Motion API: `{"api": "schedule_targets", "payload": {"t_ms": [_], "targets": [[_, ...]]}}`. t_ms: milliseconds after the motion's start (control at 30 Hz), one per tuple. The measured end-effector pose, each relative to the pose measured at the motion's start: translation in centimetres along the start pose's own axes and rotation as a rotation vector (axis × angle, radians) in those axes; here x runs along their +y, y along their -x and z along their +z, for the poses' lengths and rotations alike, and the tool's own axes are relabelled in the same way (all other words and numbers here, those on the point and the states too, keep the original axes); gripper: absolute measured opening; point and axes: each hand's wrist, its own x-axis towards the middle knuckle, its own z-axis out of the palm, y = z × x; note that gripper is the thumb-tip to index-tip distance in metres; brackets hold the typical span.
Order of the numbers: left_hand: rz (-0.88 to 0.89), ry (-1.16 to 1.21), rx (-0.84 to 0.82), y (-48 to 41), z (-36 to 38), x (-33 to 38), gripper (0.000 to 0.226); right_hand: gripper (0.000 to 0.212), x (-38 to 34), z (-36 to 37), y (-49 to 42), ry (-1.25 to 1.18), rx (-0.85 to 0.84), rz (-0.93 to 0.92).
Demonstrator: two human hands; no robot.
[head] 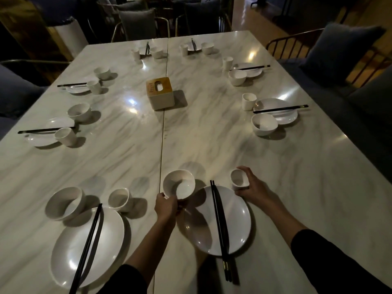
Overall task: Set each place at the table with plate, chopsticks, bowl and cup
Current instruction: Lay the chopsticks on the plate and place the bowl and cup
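Head view: left hand (166, 205) grips the white bowl (179, 184); right hand (253, 187) grips the cup (238, 179). Black chopsticks (219, 225) lie across the plate (237, 219) between them.

dim restaurant dining room, long marble table (212, 134) laid for many, cushioned chairs (137, 24), tissue box (160, 94)

A wood-topped tissue box (160, 94) sits mid-table (212, 145); cushioned chairs (331, 52) surround it.
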Motion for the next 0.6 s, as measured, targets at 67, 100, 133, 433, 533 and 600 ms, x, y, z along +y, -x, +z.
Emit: {"api": "schedule_targets", "payload": {"t_ms": [67,100,133,433,533,600], "targets": [[-0.002,0.002,-0.001,0.0,-0.1,-0.1,0.038,0.074,-0.2,0.0,0.1,0.001,-0.001,0.010],[-0.006,0.001,-0.004,0.0,-0.1,-0.2,0.037,0.074,-0.2,0.0,0.1,0.006,-0.003,0.015],[-0.011,-0.002,-0.008,0.1,-0.1,-0.2,0.037,0.075,-0.2,0.1,0.1,0.007,-0.004,0.027],[0.282,-0.193,0.098,5.2,0.1,-2.3,0.017,0.100,-1.1,2.6,3.3,0.036,0.244,0.111],[0.385,-0.377,-0.122,6.9,0.6,-4.6,0.010,0.061,-0.7,5.7,7.9,0.025,0.492,0.060],[0.413,-0.479,-0.230,7.7,1.1,-5.9,0.007,0.030,-0.4,7.6,10.5,0.087,0.396,0.062]]}}
